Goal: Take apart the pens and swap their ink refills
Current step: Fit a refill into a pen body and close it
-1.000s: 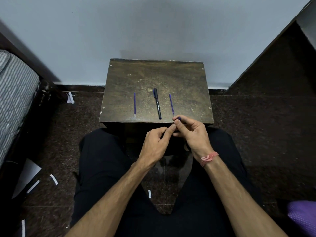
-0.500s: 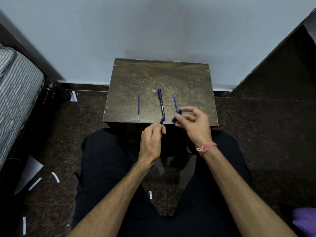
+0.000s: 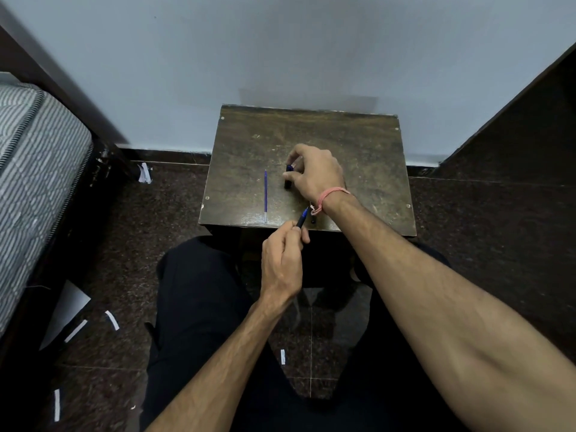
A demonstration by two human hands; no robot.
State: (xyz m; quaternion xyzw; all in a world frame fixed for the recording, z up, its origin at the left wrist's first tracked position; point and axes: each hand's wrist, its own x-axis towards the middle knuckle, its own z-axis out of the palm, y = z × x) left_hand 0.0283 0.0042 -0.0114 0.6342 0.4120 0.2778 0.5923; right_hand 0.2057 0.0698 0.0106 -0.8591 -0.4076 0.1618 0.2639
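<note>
While your left hand (image 3: 282, 260) pinched a small dark pen piece with a blue tip (image 3: 301, 220) over the near edge of the wooden table (image 3: 367, 169), your right hand (image 3: 314, 173) was out on the tabletop, fingers curled around a dark pen part (image 3: 288, 177) — I could not tell if it was the whole pen. One blue ink refill (image 3: 265, 196) lay flat just to the left. I think you were picking up or setting down — best to go slow, so the thin refill did not roll.
</note>
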